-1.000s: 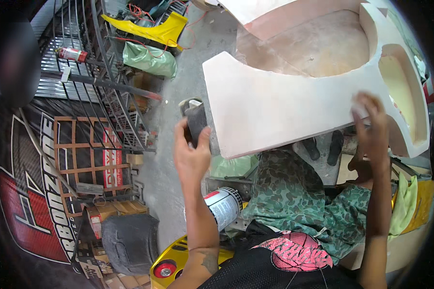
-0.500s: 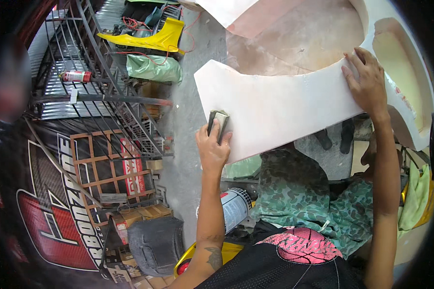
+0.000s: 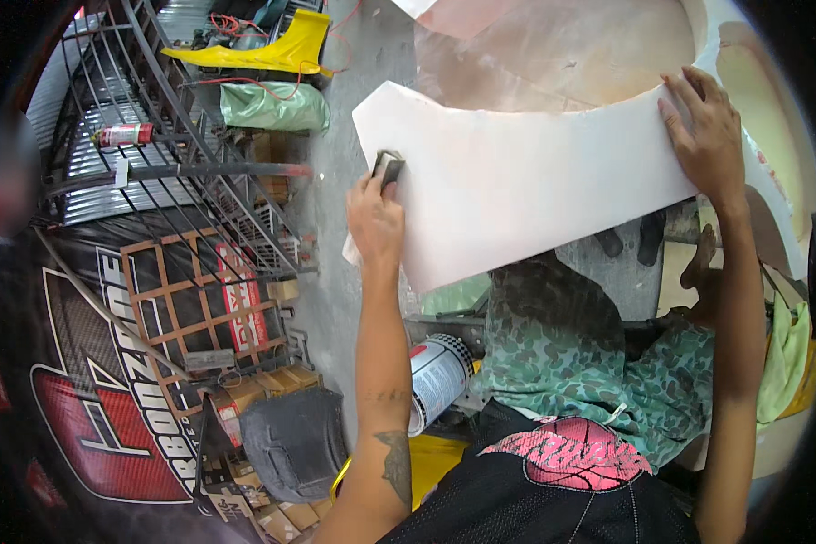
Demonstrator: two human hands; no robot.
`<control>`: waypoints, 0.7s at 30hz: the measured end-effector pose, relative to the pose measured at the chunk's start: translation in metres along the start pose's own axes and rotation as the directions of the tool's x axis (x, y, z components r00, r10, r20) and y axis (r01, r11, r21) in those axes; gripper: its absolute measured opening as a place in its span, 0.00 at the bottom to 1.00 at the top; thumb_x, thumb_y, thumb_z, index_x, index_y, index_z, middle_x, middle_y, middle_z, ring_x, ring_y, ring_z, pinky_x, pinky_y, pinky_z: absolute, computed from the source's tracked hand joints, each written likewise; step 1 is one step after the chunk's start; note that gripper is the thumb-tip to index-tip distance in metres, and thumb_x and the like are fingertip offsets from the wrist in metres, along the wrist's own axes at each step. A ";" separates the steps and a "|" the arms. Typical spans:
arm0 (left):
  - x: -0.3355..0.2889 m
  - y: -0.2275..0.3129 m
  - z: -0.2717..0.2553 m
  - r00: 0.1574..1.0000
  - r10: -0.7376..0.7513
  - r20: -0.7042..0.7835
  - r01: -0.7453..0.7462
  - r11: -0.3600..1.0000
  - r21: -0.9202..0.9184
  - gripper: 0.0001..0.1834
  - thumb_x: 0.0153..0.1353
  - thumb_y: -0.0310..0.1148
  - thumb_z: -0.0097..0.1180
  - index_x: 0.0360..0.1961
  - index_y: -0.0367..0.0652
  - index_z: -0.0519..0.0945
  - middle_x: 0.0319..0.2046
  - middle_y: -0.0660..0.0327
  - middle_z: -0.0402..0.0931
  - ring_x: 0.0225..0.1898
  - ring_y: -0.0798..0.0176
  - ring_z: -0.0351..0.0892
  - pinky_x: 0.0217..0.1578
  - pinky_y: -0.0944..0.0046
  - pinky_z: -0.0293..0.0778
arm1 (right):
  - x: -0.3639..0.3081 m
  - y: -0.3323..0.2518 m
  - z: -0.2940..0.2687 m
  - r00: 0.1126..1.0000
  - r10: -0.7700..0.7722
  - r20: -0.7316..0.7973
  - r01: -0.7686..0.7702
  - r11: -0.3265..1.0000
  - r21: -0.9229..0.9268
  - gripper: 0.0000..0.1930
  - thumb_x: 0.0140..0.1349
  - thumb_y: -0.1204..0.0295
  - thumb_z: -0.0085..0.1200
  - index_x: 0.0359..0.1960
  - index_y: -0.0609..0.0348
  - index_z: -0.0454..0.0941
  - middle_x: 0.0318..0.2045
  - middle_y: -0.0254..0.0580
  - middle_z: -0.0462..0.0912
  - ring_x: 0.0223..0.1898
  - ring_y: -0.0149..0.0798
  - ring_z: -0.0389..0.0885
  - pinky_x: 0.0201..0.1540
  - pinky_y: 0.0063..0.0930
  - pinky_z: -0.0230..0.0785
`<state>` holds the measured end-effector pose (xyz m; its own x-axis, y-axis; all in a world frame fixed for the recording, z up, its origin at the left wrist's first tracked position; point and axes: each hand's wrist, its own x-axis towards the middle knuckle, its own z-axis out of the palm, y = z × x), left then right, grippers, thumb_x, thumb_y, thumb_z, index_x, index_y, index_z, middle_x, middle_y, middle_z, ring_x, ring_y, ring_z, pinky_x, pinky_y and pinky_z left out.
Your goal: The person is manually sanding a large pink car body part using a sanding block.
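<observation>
A large white panel [image 3: 535,181] with a curved cut-out along its far edge lies across in front of me, shaped like a car fender. Near its left end, my left hand [image 3: 376,220] is closed round a small sanding block [image 3: 389,170], which looks wrapped in dark sandpaper and touches the panel's face. The block's underside is hidden. My right hand [image 3: 709,140] grips the panel's far right edge, fingertips at the rim and thumb on the face.
A paint bucket [image 3: 440,381] lies tilted by my left forearm. Beyond the white panel is a big pale moulded part [image 3: 766,109]. To the left stand a metal rack [image 3: 168,136], a yellow fender [image 3: 281,50], a green bag [image 3: 276,106] and cardboard boxes [image 3: 286,381].
My left hand and the sanding block have moved up and left across the panel. My right hand stays on the edge. The whole view has shifted slightly.
</observation>
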<state>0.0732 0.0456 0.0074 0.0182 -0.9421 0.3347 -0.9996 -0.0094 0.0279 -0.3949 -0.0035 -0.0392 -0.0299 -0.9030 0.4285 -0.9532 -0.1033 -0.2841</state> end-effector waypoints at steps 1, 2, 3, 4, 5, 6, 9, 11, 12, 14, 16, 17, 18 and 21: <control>0.006 0.002 0.002 1.000 0.018 0.022 -0.018 1.000 -0.011 0.19 0.63 0.25 0.57 0.55 0.40 0.84 0.55 0.48 0.80 0.54 0.43 0.76 0.59 0.50 0.72 | -0.001 0.006 -0.002 1.000 0.006 -0.005 -0.006 1.000 0.003 0.20 0.70 0.60 0.54 0.61 0.49 0.79 0.63 0.47 0.75 0.68 0.49 0.71 0.69 0.49 0.60; -0.006 0.003 0.005 0.997 0.074 0.010 -0.074 0.997 0.020 0.19 0.63 0.25 0.57 0.56 0.40 0.84 0.53 0.48 0.80 0.53 0.43 0.77 0.58 0.50 0.72 | -0.002 0.012 0.003 1.000 0.000 -0.003 0.000 1.000 -0.016 0.20 0.70 0.60 0.53 0.62 0.48 0.79 0.64 0.46 0.75 0.67 0.49 0.71 0.68 0.49 0.60; -0.028 0.010 0.005 0.996 0.088 0.015 -0.088 0.996 0.009 0.19 0.63 0.25 0.57 0.56 0.40 0.84 0.53 0.48 0.80 0.53 0.43 0.77 0.58 0.50 0.72 | -0.003 0.014 0.004 1.000 0.013 -0.002 -0.014 1.000 -0.028 0.20 0.70 0.60 0.53 0.62 0.48 0.79 0.64 0.46 0.75 0.67 0.49 0.71 0.68 0.49 0.60; -0.053 0.018 0.002 0.998 0.051 0.039 -0.051 0.999 0.006 0.19 0.63 0.25 0.57 0.56 0.39 0.84 0.52 0.48 0.81 0.53 0.43 0.77 0.57 0.50 0.73 | -0.003 0.011 0.005 1.000 0.022 0.008 -0.022 0.999 -0.026 0.20 0.70 0.60 0.53 0.62 0.47 0.79 0.64 0.46 0.75 0.67 0.49 0.71 0.68 0.49 0.60; -0.067 0.021 -0.004 0.998 0.006 0.064 -0.006 1.000 0.012 0.19 0.63 0.25 0.57 0.56 0.39 0.84 0.50 0.48 0.81 0.52 0.42 0.77 0.56 0.50 0.73 | -0.005 0.007 0.005 0.999 0.024 0.022 -0.024 1.000 -0.016 0.20 0.70 0.60 0.53 0.62 0.47 0.79 0.64 0.45 0.75 0.67 0.49 0.71 0.68 0.49 0.60; -0.063 0.021 -0.004 0.997 0.011 0.071 -0.012 1.000 0.013 0.19 0.63 0.25 0.57 0.56 0.39 0.84 0.50 0.48 0.81 0.52 0.42 0.77 0.56 0.50 0.73 | -0.005 0.006 0.006 0.999 0.032 0.028 -0.031 0.999 -0.016 0.20 0.70 0.60 0.53 0.62 0.47 0.79 0.64 0.45 0.75 0.67 0.49 0.71 0.68 0.49 0.60; -0.036 0.019 -0.006 0.993 -0.070 0.095 0.068 0.997 0.025 0.18 0.63 0.25 0.59 0.54 0.38 0.84 0.48 0.48 0.82 0.51 0.42 0.78 0.55 0.49 0.73 | -0.002 0.005 0.010 1.000 -0.014 -0.021 0.013 0.999 -0.045 0.20 0.70 0.59 0.53 0.62 0.46 0.79 0.64 0.45 0.75 0.67 0.48 0.72 0.69 0.48 0.59; 0.000 0.000 0.002 0.998 -0.052 -0.033 0.055 0.994 0.090 0.18 0.62 0.26 0.61 0.54 0.38 0.84 0.48 0.49 0.82 0.51 0.43 0.78 0.54 0.48 0.73 | 0.000 0.008 0.012 0.996 -0.038 -0.085 0.035 0.999 -0.034 0.20 0.71 0.59 0.53 0.62 0.46 0.79 0.64 0.45 0.75 0.66 0.48 0.72 0.69 0.48 0.59; 0.000 -0.009 0.007 0.997 0.018 -0.071 -0.014 0.998 0.062 0.17 0.63 0.28 0.62 0.52 0.36 0.85 0.48 0.49 0.81 0.51 0.43 0.78 0.54 0.48 0.73 | -0.001 0.010 0.014 0.996 -0.039 -0.085 0.036 0.999 -0.033 0.20 0.71 0.59 0.53 0.62 0.46 0.79 0.64 0.45 0.75 0.66 0.48 0.72 0.69 0.48 0.59; -0.029 0.007 0.001 1.000 0.004 0.027 -0.005 0.998 0.067 0.16 0.63 0.28 0.61 0.51 0.36 0.85 0.48 0.48 0.81 0.51 0.42 0.77 0.54 0.48 0.73 | -0.008 0.022 0.016 0.998 -0.033 -0.052 0.030 0.999 -0.042 0.20 0.71 0.59 0.53 0.62 0.45 0.79 0.64 0.44 0.74 0.67 0.47 0.72 0.69 0.48 0.59; -0.051 0.017 -0.003 0.994 -0.005 0.107 -0.004 0.997 0.081 0.15 0.63 0.28 0.61 0.50 0.36 0.85 0.48 0.48 0.81 0.51 0.42 0.77 0.54 0.49 0.73 | -0.006 0.016 0.011 1.000 -0.009 -0.017 0.008 0.998 -0.056 0.21 0.71 0.59 0.53 0.63 0.44 0.79 0.65 0.44 0.74 0.67 0.47 0.72 0.69 0.48 0.59; -0.061 0.020 -0.006 0.996 -0.028 0.081 0.023 0.998 0.057 0.15 0.63 0.28 0.61 0.50 0.36 0.85 0.47 0.48 0.81 0.51 0.41 0.77 0.54 0.49 0.73 | -0.006 0.012 0.010 1.000 0.003 0.022 -0.002 0.999 -0.054 0.21 0.71 0.59 0.53 0.63 0.44 0.78 0.65 0.43 0.74 0.67 0.47 0.72 0.69 0.48 0.59; -0.064 0.021 -0.007 0.997 -0.051 0.057 0.050 0.998 0.030 0.15 0.63 0.29 0.61 0.50 0.36 0.85 0.47 0.48 0.81 0.51 0.41 0.76 0.54 0.48 0.73 | -0.005 0.012 0.011 1.000 0.007 0.023 -0.006 0.999 -0.051 0.21 0.71 0.59 0.53 0.63 0.44 0.78 0.65 0.43 0.74 0.67 0.47 0.72 0.69 0.48 0.59; -0.011 -0.007 0.001 0.998 -0.061 0.017 0.058 0.988 0.145 0.16 0.61 0.28 0.63 0.51 0.40 0.86 0.47 0.50 0.81 0.52 0.43 0.77 0.55 0.49 0.73 | -0.005 0.005 0.016 1.000 -0.024 -0.019 0.023 0.996 -0.081 0.21 0.71 0.58 0.53 0.64 0.43 0.78 0.65 0.43 0.74 0.67 0.47 0.72 0.69 0.48 0.60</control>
<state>0.0800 0.0555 0.0031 0.0786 -0.9455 0.3159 -0.9896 -0.1123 -0.0900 -0.3951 -0.0064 -0.0560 -0.0124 -0.8921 0.4516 -0.9748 -0.0899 -0.2043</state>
